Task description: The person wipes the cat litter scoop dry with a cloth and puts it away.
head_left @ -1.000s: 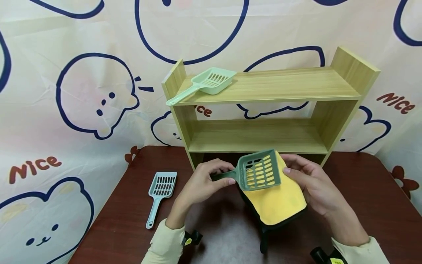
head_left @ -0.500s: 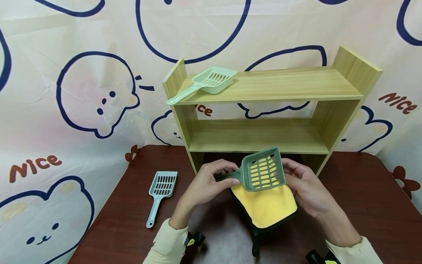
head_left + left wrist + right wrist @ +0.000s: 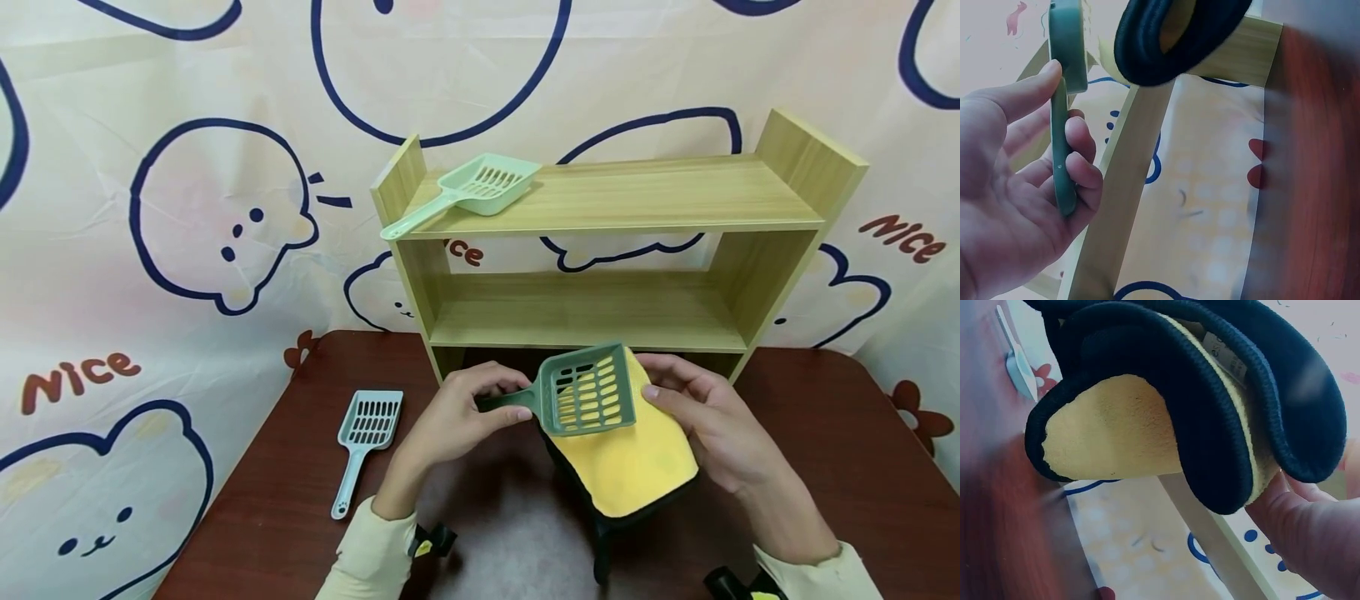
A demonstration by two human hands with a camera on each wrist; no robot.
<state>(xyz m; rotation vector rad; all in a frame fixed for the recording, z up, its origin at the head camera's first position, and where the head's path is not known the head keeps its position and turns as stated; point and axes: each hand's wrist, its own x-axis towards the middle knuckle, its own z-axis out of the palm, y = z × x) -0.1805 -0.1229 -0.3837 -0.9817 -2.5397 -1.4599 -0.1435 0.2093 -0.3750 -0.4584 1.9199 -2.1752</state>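
Observation:
My left hand grips the handle of a dark green slotted litter scoop in the head view. In the left wrist view, my thumb and curled fingers hold its handle. A folded yellow cloth with dark edging hangs behind and below the scoop's slotted pan, and yellow shows through the slots. At the cloth's upper right, my right hand pinches it. From the right wrist side, the cloth shows loose folds, a dark border and a white label; the scoop is hidden behind it.
A pale blue slotted scoop lies on the dark red-brown table at left. Behind my hands stands a wooden shelf unit. On its top board a mint green scoop rests, handle jutting over the front edge.
The cloth slid left under the scoop while the scoop shifted right, then both went back, ending close to where they were a second ago. Both hands kept their hold. The other scoops stayed put.

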